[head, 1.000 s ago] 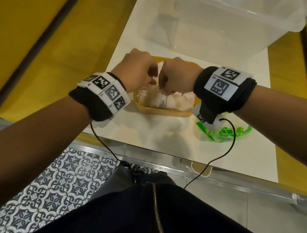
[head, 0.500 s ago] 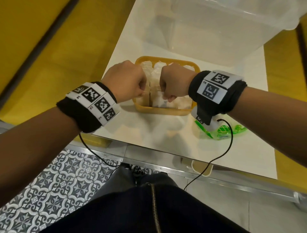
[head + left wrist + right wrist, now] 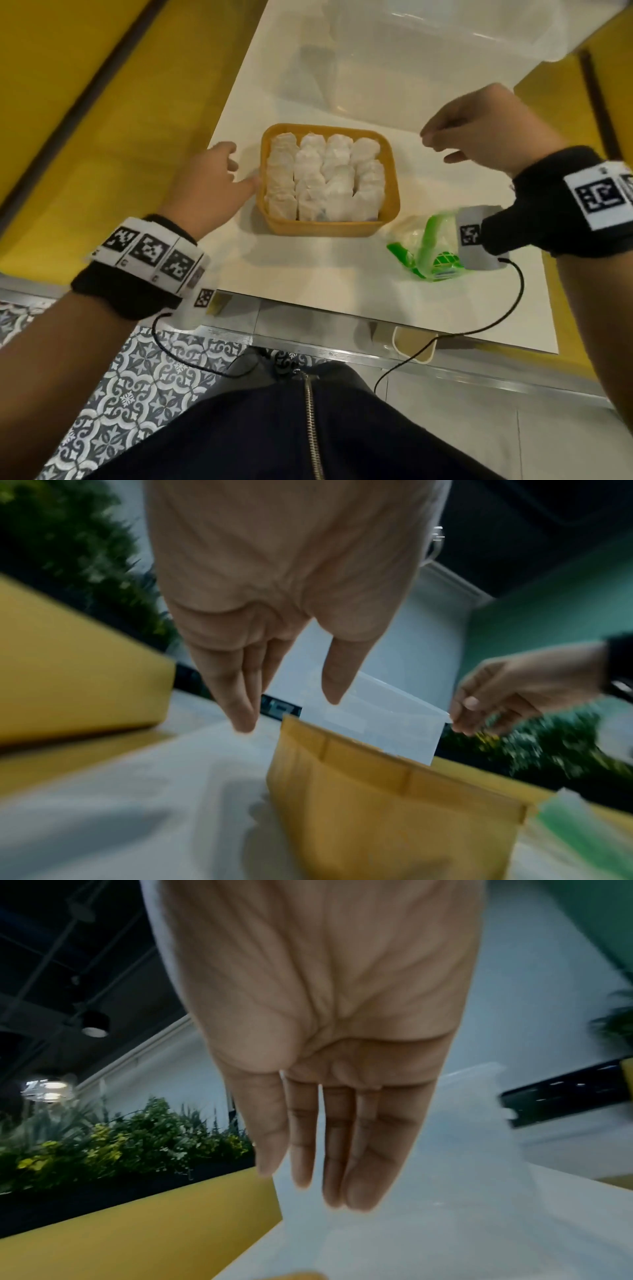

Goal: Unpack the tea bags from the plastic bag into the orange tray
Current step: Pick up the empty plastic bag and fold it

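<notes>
Tea bags (image 3: 325, 178) sit packed in rows inside the orange tray (image 3: 390, 171) at mid-table (image 3: 308, 274). Plastic bag (image 3: 424, 250) lies crumpled just right of the tray, partly hidden under my right wrist; looks emptied, though I cannot tell for certain. Left hand (image 3: 209, 188): fingers straight and relaxed beside the tray's left wall, holding nothing. Right hand (image 3: 486, 126): fingers loose above the table, well apart from the tray, holding nothing. My judgement: unpacking is essentially done. Next move calls for checking the bag for leftovers.

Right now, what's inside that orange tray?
The orange tray holds white tea bags packed upright in four rows. They cover the tray's floor, so anything beneath them cannot be seen.
</notes>
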The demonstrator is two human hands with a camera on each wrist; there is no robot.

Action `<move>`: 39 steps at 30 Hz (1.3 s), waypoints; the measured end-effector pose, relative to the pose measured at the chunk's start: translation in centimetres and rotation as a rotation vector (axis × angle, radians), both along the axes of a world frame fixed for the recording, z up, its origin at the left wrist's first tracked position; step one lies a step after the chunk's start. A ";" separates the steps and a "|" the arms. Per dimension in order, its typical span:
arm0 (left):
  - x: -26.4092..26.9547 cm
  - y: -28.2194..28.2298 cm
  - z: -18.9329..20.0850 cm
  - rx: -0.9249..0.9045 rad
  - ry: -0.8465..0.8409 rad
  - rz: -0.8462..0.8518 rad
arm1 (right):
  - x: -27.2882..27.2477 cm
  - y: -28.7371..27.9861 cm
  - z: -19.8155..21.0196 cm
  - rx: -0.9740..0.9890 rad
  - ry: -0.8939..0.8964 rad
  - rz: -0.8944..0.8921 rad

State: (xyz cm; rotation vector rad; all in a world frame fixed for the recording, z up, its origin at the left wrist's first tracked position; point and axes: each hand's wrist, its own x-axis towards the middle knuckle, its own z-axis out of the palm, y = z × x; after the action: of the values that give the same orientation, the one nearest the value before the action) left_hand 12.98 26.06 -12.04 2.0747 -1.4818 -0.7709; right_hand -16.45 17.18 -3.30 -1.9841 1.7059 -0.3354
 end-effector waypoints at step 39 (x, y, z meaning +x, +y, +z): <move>-9.2 5.7 0.7 -0.328 0.084 -0.680 | -7.4 10.4 -12.6 0.023 0.190 -0.206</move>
State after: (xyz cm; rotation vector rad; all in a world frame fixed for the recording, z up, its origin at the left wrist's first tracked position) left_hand 3.73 31.76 -11.38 1.2775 -2.1255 -0.7664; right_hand -23.85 27.61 -15.95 -1.8780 2.0306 -0.2009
